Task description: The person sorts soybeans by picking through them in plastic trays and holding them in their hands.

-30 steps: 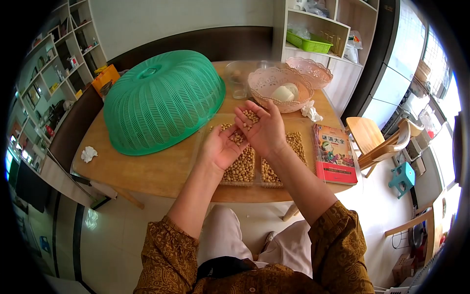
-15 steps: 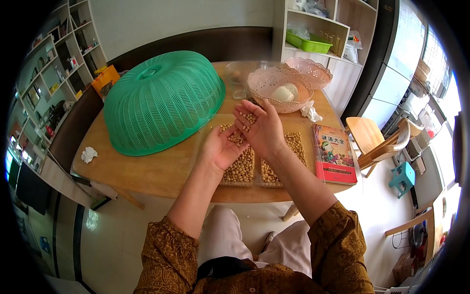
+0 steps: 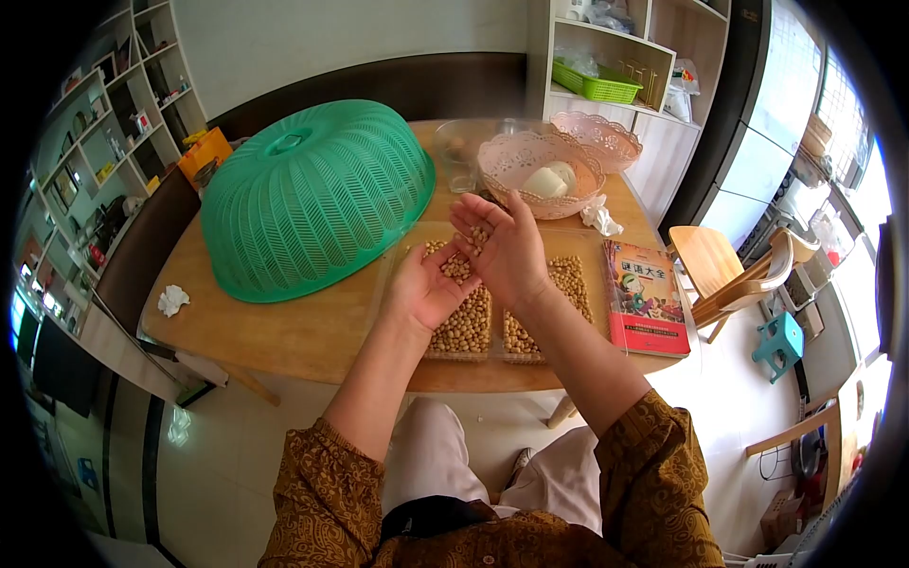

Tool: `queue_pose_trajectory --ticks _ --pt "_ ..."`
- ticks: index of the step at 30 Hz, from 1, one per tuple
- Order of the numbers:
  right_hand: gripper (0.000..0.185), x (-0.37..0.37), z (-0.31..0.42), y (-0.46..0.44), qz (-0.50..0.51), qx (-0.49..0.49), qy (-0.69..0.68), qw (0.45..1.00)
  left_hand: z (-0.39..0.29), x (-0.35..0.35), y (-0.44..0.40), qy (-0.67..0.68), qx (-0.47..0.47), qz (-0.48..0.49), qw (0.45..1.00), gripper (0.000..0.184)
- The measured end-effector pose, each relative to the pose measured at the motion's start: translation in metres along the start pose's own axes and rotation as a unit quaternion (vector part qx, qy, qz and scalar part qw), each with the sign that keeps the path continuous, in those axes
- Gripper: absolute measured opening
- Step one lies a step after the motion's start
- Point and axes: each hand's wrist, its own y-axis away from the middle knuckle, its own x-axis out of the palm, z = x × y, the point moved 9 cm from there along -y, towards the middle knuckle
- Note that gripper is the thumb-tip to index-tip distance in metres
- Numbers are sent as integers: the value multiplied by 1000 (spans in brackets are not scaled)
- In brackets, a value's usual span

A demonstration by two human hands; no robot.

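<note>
Left hand (image 3: 424, 292): palm up, fingers extended and lightly cupped, closed on nothing. A small heap of beans (image 3: 456, 269) lies on it. Right hand (image 3: 514, 251): likewise open, palm tilted toward the left, with more loose beans resting on it. From my head view the hands overlap at their inner edges; I cannot tell how firmly they touch.

Bulk location: many more beans lie in a clear container (image 3: 498, 346) on the table (image 3: 218, 327), in two side-by-side sections directly below the hands and forearms. These block part of my view, so I cannot confirm the fill level of either section.

Progress: I judge the handling to be partway through. Done: one handful is clear of the container and held across both palms. Left: that handful is not yet set down, and the bulk lies in the two sections. I cannot tell whether their contents differ.

Adjacent items: book (image 3: 650, 298) right of the container; green cover (image 3: 312, 204) to its left. Neither hand contacts them.
</note>
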Motion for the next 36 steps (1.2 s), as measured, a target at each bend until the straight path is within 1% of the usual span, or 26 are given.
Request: queue_pose_trajectory --ticks 5,7,10,13,17,19,23,24,27,29,31,33,34,35,36 --pt "57 -2 0 0 -3 -5 -6 1000 2 1 -2 21 -21 23 999 47" --pt "57 -2 0 -1 -3 -6 -11 1000 -2 5 3 -10 9 12 1000 45" --pt "57 -1 1 0 0 -8 -14 1000 -2 6 6 -14 11 0 1000 43" --pt "58 4 3 2 4 -13 7 1000 -2 5 5 -10 12 2 1000 42" --pt "61 14 5 4 38 -39 75 996 -2 6 9 -29 4 -17 999 42" --pt "63 18 5 5 55 -45 99 993 -4 10 11 -47 22 -9 999 48" --pt "62 24 8 8 55 -54 140 987 -4 11 12 -43 27 -4 999 48" --pt "63 26 8 9 60 -57 150 985 -4 8 8 -31 19 7 999 44" --pt "62 28 3 10 79 -32 190 978 -3 2 1 -15 6 19 1000 43" --pt "62 26 4 9 81 -39 182 979 -2 3 1 -10 0 19 1000 44" --pt "62 24 4 8 83 -45 175 980 -12 17 10 -69 63 26 995 50" --pt "59 11 11 6 18 -84 173 981 -14 11 3 -65 71 27 995 54" --pt "59 8 10 4 20 -84 173 981 -15 8 0 -60 78 28 995 59" --pt "58 3 16 3 -2 -116 195 974 -15 4 -2 -61 80 28 995 59" --pt "56 1 24 5 -24 -149 217 964 -19 5 -2 -85 102 24 991 61"
